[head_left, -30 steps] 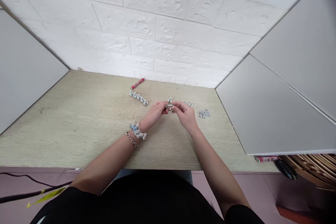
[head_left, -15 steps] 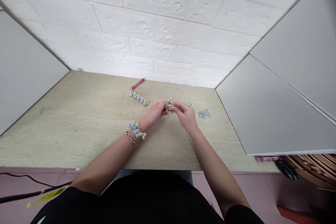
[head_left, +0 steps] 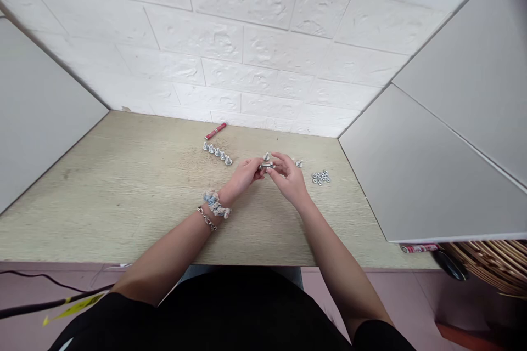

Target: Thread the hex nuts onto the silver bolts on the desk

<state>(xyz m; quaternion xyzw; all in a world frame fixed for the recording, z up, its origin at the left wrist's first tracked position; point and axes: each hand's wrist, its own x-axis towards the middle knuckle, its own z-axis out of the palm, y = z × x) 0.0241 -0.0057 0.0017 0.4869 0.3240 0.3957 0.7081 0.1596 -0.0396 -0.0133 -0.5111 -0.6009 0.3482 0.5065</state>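
Observation:
Over the middle of the wooden table, my left hand (head_left: 244, 174) pinches the left end of a small silver bolt (head_left: 267, 165). My right hand (head_left: 289, 178) is at the bolt's right end, its thumb and a finger around the tip and the forefinger raised. Just behind the fingers, one bolt (head_left: 266, 157) stands upright on its head. Another bolt (head_left: 299, 163) stands beyond my right hand, which may hide more. Several upright bolts with washers (head_left: 217, 152) form a slanting row to the left. A cluster of small nuts (head_left: 320, 177) lies to the right.
A red marker-like stick (head_left: 216, 131) lies behind the bolt row, near the white brick wall (head_left: 222, 82). Grey panels flank the table (head_left: 123, 192). At the right front corner are another red stick (head_left: 419, 248), a dark object (head_left: 450, 265) and a woven basket (head_left: 489, 263).
My right forefinger has lifted off the bolt and its fingers have spread a little. The bolt shows more clearly between the hands. My left hand has barely moved.

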